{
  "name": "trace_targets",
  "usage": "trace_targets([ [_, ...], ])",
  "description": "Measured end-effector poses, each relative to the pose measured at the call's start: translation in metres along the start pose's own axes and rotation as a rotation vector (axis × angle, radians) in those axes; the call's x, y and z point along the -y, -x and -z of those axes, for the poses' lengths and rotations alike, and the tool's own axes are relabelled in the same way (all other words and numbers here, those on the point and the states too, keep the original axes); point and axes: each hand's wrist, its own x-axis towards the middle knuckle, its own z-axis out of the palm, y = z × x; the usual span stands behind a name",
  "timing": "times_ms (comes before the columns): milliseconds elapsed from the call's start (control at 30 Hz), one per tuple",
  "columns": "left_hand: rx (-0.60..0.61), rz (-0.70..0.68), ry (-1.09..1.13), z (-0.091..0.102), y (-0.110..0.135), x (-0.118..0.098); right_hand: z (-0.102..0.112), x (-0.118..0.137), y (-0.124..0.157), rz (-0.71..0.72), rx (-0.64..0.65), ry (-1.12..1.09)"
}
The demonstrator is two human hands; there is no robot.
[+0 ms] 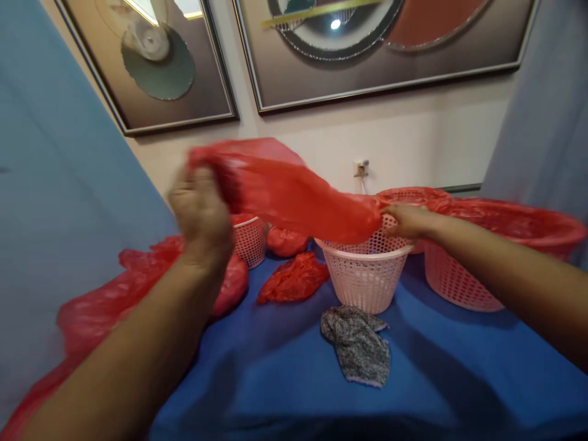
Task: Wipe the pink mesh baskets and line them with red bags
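A red plastic bag [294, 193] is stretched in the air between both hands, above a pink mesh basket [367, 278] on the blue table. My left hand [202, 214] is raised and blurred, closed on the bag's left end. My right hand [408, 220] grips the bag's right end just over the basket's far rim. The basket looks unlined.
A grey patterned cloth [358, 346] lies in front of the basket. A crumpled red bag [294, 278] lies to its left, with more red bags [151, 288] piled at the left. A small pink basket [250, 239] and two red-lined baskets [482, 257] stand behind.
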Motion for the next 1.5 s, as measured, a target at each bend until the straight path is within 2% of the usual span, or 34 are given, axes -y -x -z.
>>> trace_targets([
  [67, 0.198, 0.021, 0.069, -0.045, 0.016, -0.001, 0.002, -0.018, 0.016, -0.053, 0.177, -0.009],
  [100, 0.364, 0.035, 0.144, -0.064, 0.025, 0.000, 0.007, -0.021, 0.023, -0.078, 0.213, -0.016],
  [167, 0.591, 0.028, 0.245, -0.094, 0.044, 0.001, 0.021, -0.016, 0.031, -0.101, 0.159, -0.040],
  [233, 0.778, -0.003, 0.253, -0.114, 0.061, 0.001, 0.036, 0.000, 0.035, -0.068, 0.003, -0.048],
  [300, 0.914, -0.067, 0.200, -0.125, 0.074, -0.002, 0.045, 0.020, 0.037, 0.032, -0.109, -0.051],
  [367, 1.016, -0.159, 0.126, -0.129, 0.086, -0.009, 0.046, 0.036, 0.040, 0.178, -0.148, -0.042],
  [467, 1.172, -0.316, 0.008, -0.129, 0.096, -0.017, 0.035, 0.043, 0.044, 0.339, -0.063, 0.025],
  [567, 1.278, -0.388, -0.113, -0.125, 0.098, -0.013, 0.021, 0.029, 0.047, 0.297, 0.078, 0.110],
  [633, 1.277, -0.402, -0.237, -0.123, 0.092, 0.000, 0.018, 0.014, 0.046, 0.211, 0.123, 0.157],
  [700, 1.236, -0.419, -0.387, -0.120, 0.083, 0.018, 0.021, -0.001, 0.046, 0.163, 0.102, 0.214],
  [867, 1.067, -0.385, -0.576, -0.100, 0.066, 0.053, 0.039, -0.024, 0.054, 0.189, -0.123, 0.360],
  [1000, 0.997, -0.362, -0.475, -0.068, 0.085, 0.058, 0.042, -0.025, 0.077, 0.336, -0.112, 0.393],
  [1133, 0.984, -0.441, -0.338, -0.050, 0.107, 0.060, 0.031, -0.034, 0.098, 0.379, -0.224, 0.369],
  [1267, 0.959, -0.493, -0.376, -0.061, 0.101, 0.070, 0.022, -0.054, 0.099, 0.284, -0.145, 0.360],
  [1400, 0.785, -0.416, -0.396, -0.078, 0.095, 0.076, 0.027, -0.066, 0.082, 0.121, -0.406, 0.239],
  [1500, 0.733, -0.478, -0.368, -0.083, 0.103, 0.076, 0.031, -0.061, 0.078, 0.135, -0.448, 0.204],
])
